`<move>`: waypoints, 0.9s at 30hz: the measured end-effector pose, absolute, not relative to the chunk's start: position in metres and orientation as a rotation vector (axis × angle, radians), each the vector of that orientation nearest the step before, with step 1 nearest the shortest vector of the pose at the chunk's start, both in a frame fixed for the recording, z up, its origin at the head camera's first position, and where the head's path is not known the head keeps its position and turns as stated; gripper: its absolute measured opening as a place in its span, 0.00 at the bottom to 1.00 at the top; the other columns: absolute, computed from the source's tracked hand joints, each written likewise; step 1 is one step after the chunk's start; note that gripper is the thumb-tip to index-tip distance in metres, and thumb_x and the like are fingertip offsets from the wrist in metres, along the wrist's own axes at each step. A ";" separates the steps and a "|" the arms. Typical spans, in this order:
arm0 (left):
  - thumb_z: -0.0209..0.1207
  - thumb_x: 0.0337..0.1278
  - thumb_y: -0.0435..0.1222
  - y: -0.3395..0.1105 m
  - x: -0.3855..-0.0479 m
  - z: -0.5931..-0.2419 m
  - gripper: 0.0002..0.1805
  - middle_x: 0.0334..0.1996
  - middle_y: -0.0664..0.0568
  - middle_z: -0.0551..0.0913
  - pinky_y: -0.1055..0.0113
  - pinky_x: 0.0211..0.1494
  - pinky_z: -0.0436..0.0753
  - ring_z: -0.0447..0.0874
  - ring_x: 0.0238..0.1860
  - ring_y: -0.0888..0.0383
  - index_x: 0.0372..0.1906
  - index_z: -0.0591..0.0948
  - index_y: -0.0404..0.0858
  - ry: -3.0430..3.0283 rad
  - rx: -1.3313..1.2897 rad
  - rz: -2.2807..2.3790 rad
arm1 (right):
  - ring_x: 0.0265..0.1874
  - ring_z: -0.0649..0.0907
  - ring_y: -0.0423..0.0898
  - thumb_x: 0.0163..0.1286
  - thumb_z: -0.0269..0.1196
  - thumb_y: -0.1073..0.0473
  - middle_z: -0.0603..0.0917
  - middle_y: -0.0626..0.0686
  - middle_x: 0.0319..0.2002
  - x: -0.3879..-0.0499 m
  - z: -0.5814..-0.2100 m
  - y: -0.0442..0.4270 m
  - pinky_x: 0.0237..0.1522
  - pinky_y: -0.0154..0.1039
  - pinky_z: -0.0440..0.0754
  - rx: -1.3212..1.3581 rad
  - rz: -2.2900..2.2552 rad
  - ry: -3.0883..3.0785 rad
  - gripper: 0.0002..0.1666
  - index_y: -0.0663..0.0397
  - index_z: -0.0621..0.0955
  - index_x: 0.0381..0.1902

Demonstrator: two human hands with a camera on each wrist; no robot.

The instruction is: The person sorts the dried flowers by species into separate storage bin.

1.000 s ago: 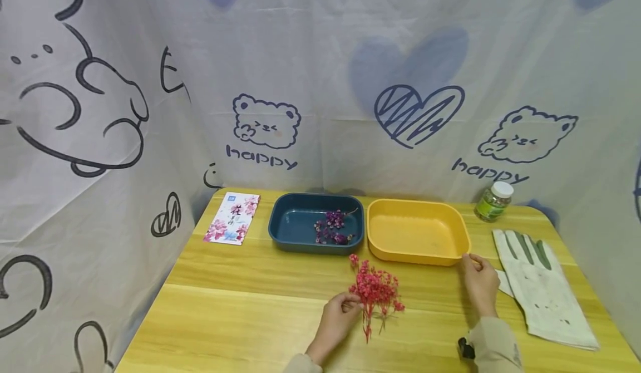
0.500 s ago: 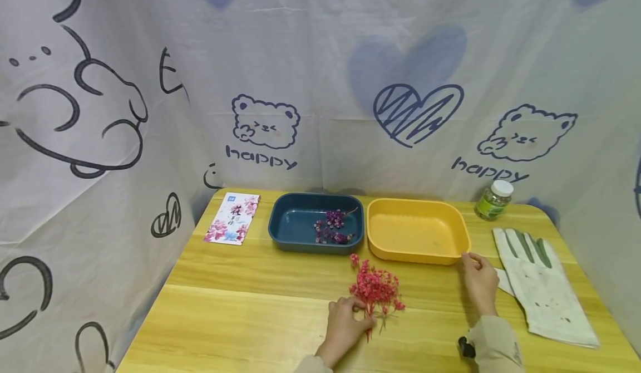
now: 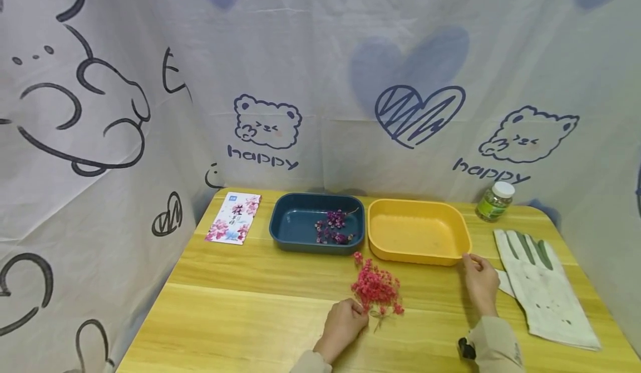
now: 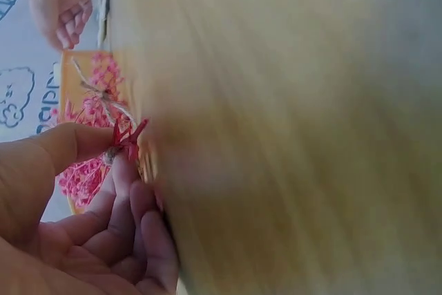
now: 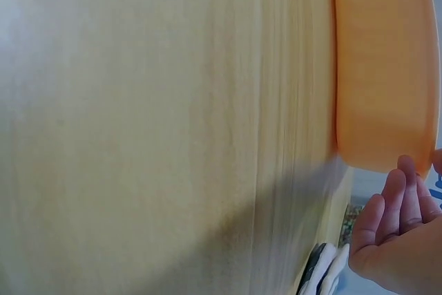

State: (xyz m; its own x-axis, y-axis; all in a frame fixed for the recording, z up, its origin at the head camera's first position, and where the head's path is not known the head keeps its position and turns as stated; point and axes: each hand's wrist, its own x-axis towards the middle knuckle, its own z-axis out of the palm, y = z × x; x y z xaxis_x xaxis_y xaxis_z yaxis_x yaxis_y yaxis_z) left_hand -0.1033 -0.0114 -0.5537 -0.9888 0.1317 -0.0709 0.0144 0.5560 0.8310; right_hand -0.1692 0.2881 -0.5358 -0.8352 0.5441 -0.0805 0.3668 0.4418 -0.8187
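Observation:
A bunch of pink dried flowers (image 3: 376,286) tied with twine (image 4: 103,94) is at the table's middle, in front of two trays. My left hand (image 3: 342,328) pinches its stems between thumb and fingers; the left wrist view shows red stem ends (image 4: 130,139) poking out past the fingertips. At the front right corner of the yellow tray (image 3: 415,258), my right hand (image 3: 479,285) pinches the rim. The right wrist view shows its fingertips against the tray's corner, the thumb mostly cut off by the frame's edge. Nothing lies inside the yellow tray.
Left of the yellow tray stands a dark blue tray (image 3: 295,246) with purple dried flowers (image 3: 334,228) in it. A flowered packet (image 3: 233,218) lies at the back left. On the right are a white-capped jar (image 3: 493,202) and white gloves (image 3: 543,289). A printed curtain hangs behind.
My left hand has gone from the side of the bunch down to its stems and now pinches them. The flower heads have shifted slightly. My right hand stays at the yellow tray's corner.

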 end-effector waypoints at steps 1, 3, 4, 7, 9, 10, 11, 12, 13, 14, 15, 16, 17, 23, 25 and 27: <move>0.64 0.45 0.31 -0.013 -0.103 -0.553 0.03 0.19 0.57 0.80 0.73 0.21 0.72 0.72 0.18 0.66 0.26 0.80 0.36 2.632 0.115 1.431 | 0.25 0.73 0.38 0.73 0.48 0.41 0.80 0.63 0.39 -0.169 -0.536 0.288 0.24 0.32 0.70 -0.797 1.342 -2.497 0.34 0.67 0.74 0.57; 0.64 0.47 0.31 -0.015 -0.103 -0.552 0.03 0.19 0.56 0.79 0.73 0.20 0.73 0.73 0.18 0.66 0.27 0.80 0.36 2.575 0.094 1.458 | 0.25 0.73 0.38 0.73 0.48 0.42 0.80 0.63 0.40 -0.169 -0.537 0.288 0.24 0.32 0.70 -0.792 1.343 -2.496 0.34 0.67 0.74 0.57; 0.64 0.47 0.31 -0.016 -0.102 -0.551 0.03 0.19 0.57 0.79 0.73 0.20 0.73 0.73 0.19 0.66 0.27 0.80 0.36 2.557 0.084 1.466 | 0.25 0.73 0.37 0.73 0.48 0.42 0.80 0.63 0.40 -0.168 -0.537 0.288 0.24 0.32 0.70 -0.791 1.345 -2.495 0.34 0.67 0.74 0.57; 0.64 0.48 0.32 -0.018 -0.100 -0.549 0.04 0.19 0.58 0.78 0.73 0.22 0.73 0.73 0.20 0.66 0.28 0.80 0.37 2.495 0.058 1.515 | 0.24 0.72 0.36 0.73 0.48 0.42 0.80 0.64 0.41 -0.167 -0.537 0.289 0.24 0.32 0.70 -0.786 1.357 -2.495 0.34 0.67 0.74 0.57; 0.65 0.48 0.32 -0.020 -0.099 -0.548 0.04 0.20 0.57 0.77 0.73 0.23 0.73 0.72 0.21 0.65 0.29 0.80 0.36 2.459 0.057 1.557 | 0.24 0.72 0.36 0.73 0.48 0.41 0.80 0.65 0.42 -0.167 -0.537 0.289 0.24 0.32 0.71 -0.786 1.365 -2.496 0.34 0.67 0.74 0.57; 0.65 0.48 0.32 -0.021 -0.098 -0.547 0.05 0.21 0.57 0.77 0.73 0.23 0.74 0.72 0.22 0.65 0.29 0.80 0.36 2.445 0.062 1.577 | 0.24 0.72 0.36 0.73 0.48 0.41 0.80 0.65 0.42 -0.167 -0.536 0.289 0.24 0.32 0.71 -0.785 1.367 -2.496 0.34 0.67 0.74 0.57; 0.65 0.48 0.32 -0.022 -0.097 -0.546 0.05 0.21 0.57 0.77 0.73 0.24 0.74 0.72 0.22 0.65 0.30 0.80 0.35 2.433 0.067 1.592 | 0.24 0.72 0.36 0.73 0.48 0.41 0.80 0.65 0.42 -0.167 -0.536 0.289 0.24 0.32 0.71 -0.785 1.368 -2.497 0.34 0.67 0.74 0.57; 0.65 0.48 0.31 -0.023 -0.097 -0.546 0.05 0.21 0.56 0.77 0.74 0.24 0.74 0.72 0.22 0.65 0.30 0.80 0.34 2.426 0.073 1.603 | 0.24 0.72 0.36 0.73 0.48 0.41 0.80 0.65 0.42 -0.167 -0.536 0.289 0.24 0.32 0.71 -0.785 1.369 -2.495 0.34 0.67 0.74 0.57; 0.64 0.48 0.31 -0.024 -0.096 -0.546 0.05 0.21 0.55 0.77 0.74 0.24 0.74 0.72 0.23 0.65 0.30 0.80 0.33 2.423 0.080 1.612 | 0.24 0.72 0.36 0.73 0.48 0.41 0.80 0.65 0.42 -0.167 -0.536 0.289 0.24 0.32 0.71 -0.786 1.367 -2.494 0.34 0.67 0.74 0.57; 0.64 0.47 0.30 -0.025 -0.096 -0.546 0.06 0.22 0.55 0.77 0.74 0.25 0.74 0.72 0.23 0.65 0.31 0.79 0.33 2.419 0.085 1.619 | 0.25 0.72 0.37 0.73 0.48 0.41 0.80 0.65 0.42 -0.168 -0.536 0.289 0.24 0.32 0.70 -0.787 1.363 -2.494 0.34 0.67 0.74 0.57; 0.64 0.47 0.29 -0.026 -0.096 -0.546 0.06 0.22 0.55 0.78 0.74 0.25 0.74 0.73 0.23 0.64 0.31 0.79 0.32 2.417 0.089 1.619 | 0.25 0.72 0.37 0.73 0.48 0.41 0.80 0.65 0.42 -0.168 -0.536 0.289 0.24 0.31 0.70 -0.788 1.360 -2.493 0.34 0.67 0.74 0.57; 0.63 0.47 0.29 -0.027 -0.096 -0.546 0.06 0.22 0.54 0.78 0.74 0.24 0.75 0.73 0.23 0.64 0.31 0.79 0.31 2.413 0.090 1.621 | 0.25 0.73 0.37 0.73 0.48 0.42 0.80 0.65 0.42 -0.168 -0.536 0.289 0.24 0.32 0.70 -0.788 1.358 -2.492 0.33 0.67 0.74 0.57; 0.63 0.47 0.29 -0.027 -0.095 -0.547 0.06 0.22 0.54 0.78 0.74 0.24 0.75 0.73 0.22 0.64 0.32 0.79 0.31 2.408 0.088 1.623 | 0.25 0.73 0.37 0.73 0.48 0.42 0.80 0.65 0.42 -0.168 -0.536 0.289 0.24 0.31 0.70 -0.790 1.353 -2.492 0.33 0.67 0.74 0.57; 0.62 0.47 0.29 -0.029 -0.096 -0.550 0.08 0.23 0.52 0.80 0.74 0.23 0.75 0.74 0.22 0.63 0.34 0.79 0.29 2.357 0.075 1.648 | 0.26 0.73 0.39 0.73 0.48 0.41 0.80 0.63 0.40 -0.169 -0.538 0.290 0.25 0.32 0.70 -0.786 1.340 -2.498 0.34 0.67 0.75 0.57; 0.62 0.47 0.28 -0.030 -0.097 -0.551 0.08 0.23 0.52 0.80 0.74 0.23 0.75 0.74 0.23 0.63 0.34 0.79 0.29 2.346 0.075 1.655 | 0.26 0.73 0.39 0.73 0.48 0.41 0.80 0.63 0.40 -0.169 -0.538 0.290 0.25 0.32 0.70 -0.781 1.342 -2.502 0.34 0.67 0.75 0.57; 0.62 0.47 0.28 -0.030 -0.097 -0.552 0.08 0.23 0.52 0.80 0.74 0.23 0.74 0.74 0.23 0.63 0.35 0.79 0.29 2.338 0.081 1.662 | 0.27 0.73 0.40 0.73 0.47 0.41 0.80 0.63 0.40 -0.169 -0.539 0.290 0.25 0.33 0.70 -0.777 1.346 -2.505 0.34 0.67 0.74 0.57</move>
